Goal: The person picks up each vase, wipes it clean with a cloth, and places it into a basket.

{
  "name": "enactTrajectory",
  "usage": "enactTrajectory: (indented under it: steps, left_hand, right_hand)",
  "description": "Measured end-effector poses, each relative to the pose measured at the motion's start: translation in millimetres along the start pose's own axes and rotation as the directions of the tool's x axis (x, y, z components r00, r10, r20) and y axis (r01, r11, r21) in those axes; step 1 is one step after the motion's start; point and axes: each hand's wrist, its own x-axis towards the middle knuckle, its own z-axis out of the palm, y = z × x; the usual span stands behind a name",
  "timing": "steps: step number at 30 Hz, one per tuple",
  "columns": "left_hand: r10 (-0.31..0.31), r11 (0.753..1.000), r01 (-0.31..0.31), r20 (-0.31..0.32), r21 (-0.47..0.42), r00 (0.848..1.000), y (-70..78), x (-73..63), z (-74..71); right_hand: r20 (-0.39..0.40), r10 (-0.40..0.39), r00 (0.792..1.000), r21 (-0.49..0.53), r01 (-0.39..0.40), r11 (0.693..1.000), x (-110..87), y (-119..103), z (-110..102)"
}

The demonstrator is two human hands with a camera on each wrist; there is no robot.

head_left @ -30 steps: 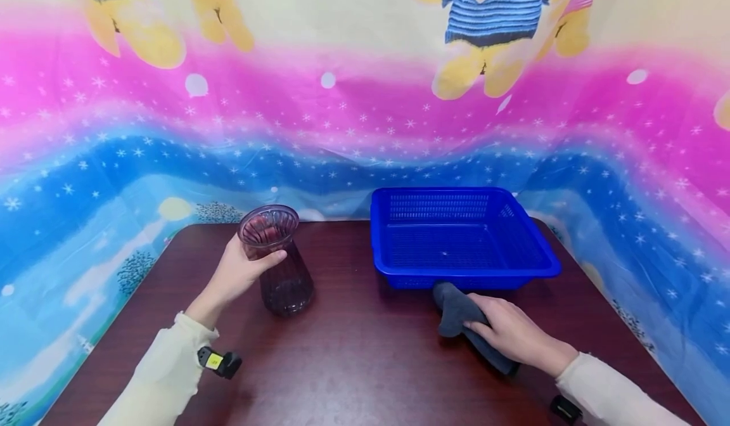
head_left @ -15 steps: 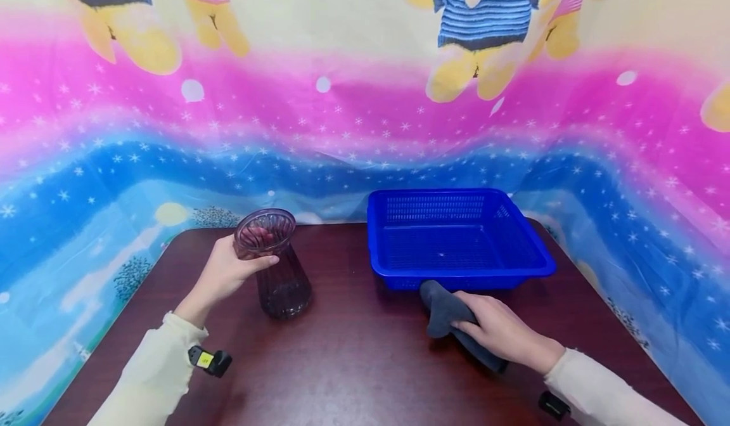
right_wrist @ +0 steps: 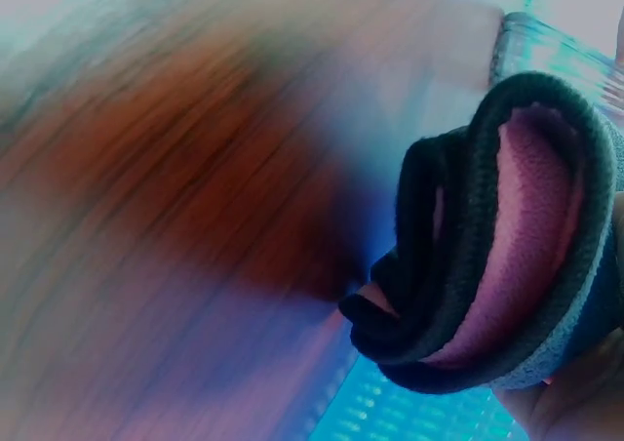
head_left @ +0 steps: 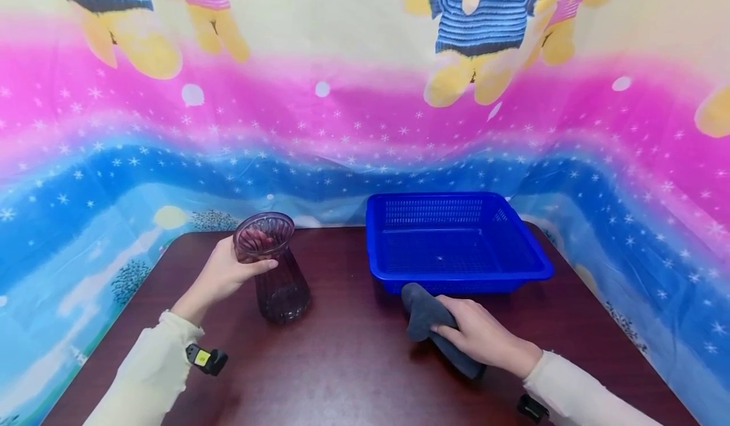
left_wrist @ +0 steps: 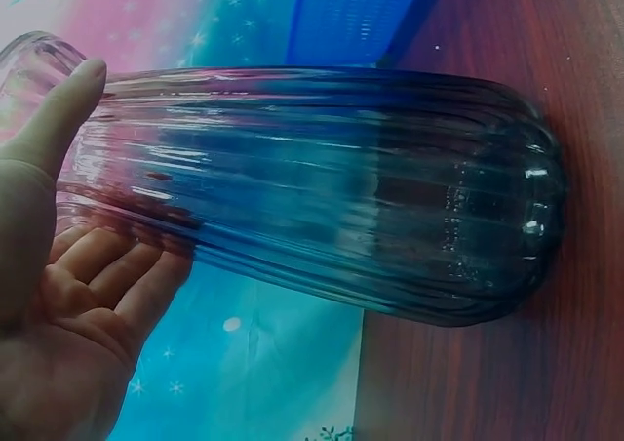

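Dark-grey folded fabric cloth has moved leftward, pinched by the right grip; left grip curls round a purple flared glass vase.

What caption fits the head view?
Left hand grips a purple vase; right hand holds a gray cloth near a blue basket.

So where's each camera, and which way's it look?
Head: on the head, facing forward and down at the table; left hand, right hand, sleeves show.
Left wrist: on that wrist, facing the vase; the left hand shows.
Right wrist: on that wrist, facing the grey cloth; some right hand shows.
Head and left wrist share vase and blue basket.
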Motion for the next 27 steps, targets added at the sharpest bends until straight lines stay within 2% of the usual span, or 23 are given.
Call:
enactTrajectory:
  steps: [4,13,27]
  left_hand:
    - [0.011,1.000,-0.011,0.016,-0.007,1.000,-1.0,0.2,-0.6]
    - [-0.022,1.000,0.022,0.014,-0.007,1.000,-4.1,0.6,-1.5]
    - [-0.005,1.000,0.005,0.020,-0.013,1.000,-4.1,1.6,0.1]
  right_hand:
    - [-0.002,-0.016,1.000,0.013,0.016,1.000,4.0,-7,3]
    - [0.013,-0.028,1.000,0.040,0.028,0.999,18.3,-23,9]
    - [-0.003,-0.062,0.998,0.051,0.062,0.997,31.8,-39,16]
